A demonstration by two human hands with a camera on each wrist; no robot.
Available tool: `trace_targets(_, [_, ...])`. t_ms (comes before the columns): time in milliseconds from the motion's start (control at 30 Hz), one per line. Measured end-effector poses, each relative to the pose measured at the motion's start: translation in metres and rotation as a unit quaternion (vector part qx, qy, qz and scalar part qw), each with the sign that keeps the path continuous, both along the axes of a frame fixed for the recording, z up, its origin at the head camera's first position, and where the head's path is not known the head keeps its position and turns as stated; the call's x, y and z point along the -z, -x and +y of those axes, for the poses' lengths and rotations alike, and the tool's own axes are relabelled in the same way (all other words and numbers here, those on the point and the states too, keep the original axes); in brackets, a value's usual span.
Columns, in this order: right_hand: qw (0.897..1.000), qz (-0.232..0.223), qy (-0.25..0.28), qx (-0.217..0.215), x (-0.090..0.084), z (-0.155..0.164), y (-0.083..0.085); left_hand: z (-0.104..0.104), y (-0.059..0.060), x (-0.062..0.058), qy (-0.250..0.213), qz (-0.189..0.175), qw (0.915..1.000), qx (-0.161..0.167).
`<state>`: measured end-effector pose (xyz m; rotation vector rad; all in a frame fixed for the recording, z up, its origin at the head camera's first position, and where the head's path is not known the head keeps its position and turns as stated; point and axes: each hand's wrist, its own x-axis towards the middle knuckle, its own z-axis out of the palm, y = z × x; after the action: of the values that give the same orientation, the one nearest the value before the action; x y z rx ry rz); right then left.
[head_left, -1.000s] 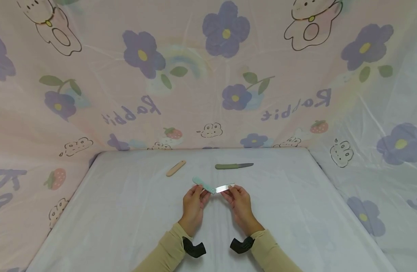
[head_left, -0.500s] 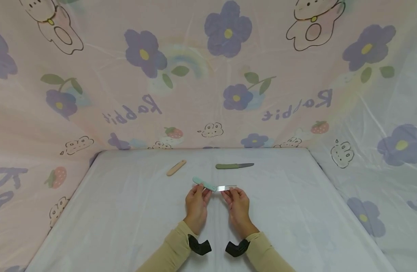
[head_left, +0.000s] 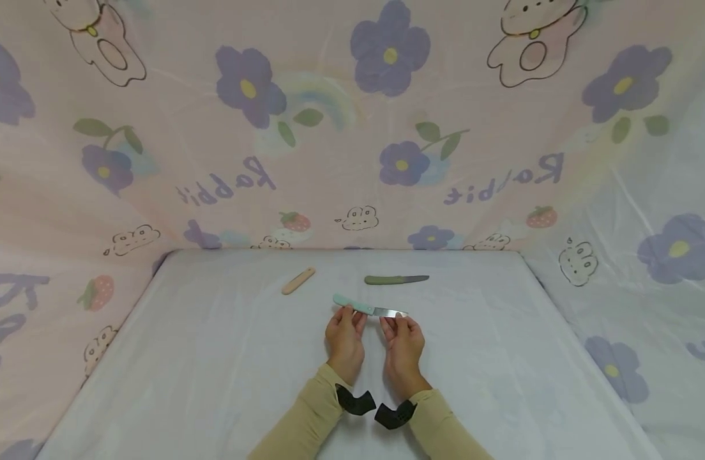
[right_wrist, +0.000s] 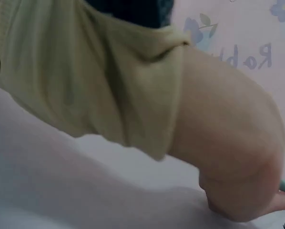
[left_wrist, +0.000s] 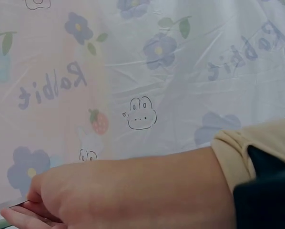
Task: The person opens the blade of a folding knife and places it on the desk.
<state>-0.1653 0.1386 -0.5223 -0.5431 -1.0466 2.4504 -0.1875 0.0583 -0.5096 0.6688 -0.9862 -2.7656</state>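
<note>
Pinching the handle of a mint-handled knife (head_left: 368,310) in our left grip (head_left: 345,342), we pinch its bright blade (head_left: 386,313) near the tip in our right grip (head_left: 404,342); the knife is about midway between the side edges of the desk (head_left: 243,345), its handle end toward the left edge, its tip toward the right. Beyond it, near the far edge, lie two other things, apart from each other; a slim tan piece (head_left: 298,281) slants on the left, and a green-handled knife (head_left: 394,280) points its dark blade at the right edge. Behind that edge rises a flower-printed cloth (head_left: 324,185); nearer us, two black wrist mounts (head_left: 355,403) sit close together; our own forearms block most of both wrist views.
</note>
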Motion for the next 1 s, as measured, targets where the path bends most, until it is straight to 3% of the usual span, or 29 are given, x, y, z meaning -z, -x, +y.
trace_targets(433, [0.999, 0.010, 0.010, 0.033, 0.000, -0.007, -0.006, 0.007, -0.002, 0.005, -0.010, -0.006, 0.9998, -0.016])
trace_targets(667, [1.000, 0.009, 0.009, 0.021, 0.001, -0.009, -0.007, 0.005, -0.002, 0.006, 0.000, -0.002, 0.9997, -0.025])
trace_targets(1000, [1.000, -0.004, 0.004, -0.004, -0.004, 0.002, -0.007, 0.005, -0.005, 0.001, 0.000, 0.012, 0.9999, 0.000])
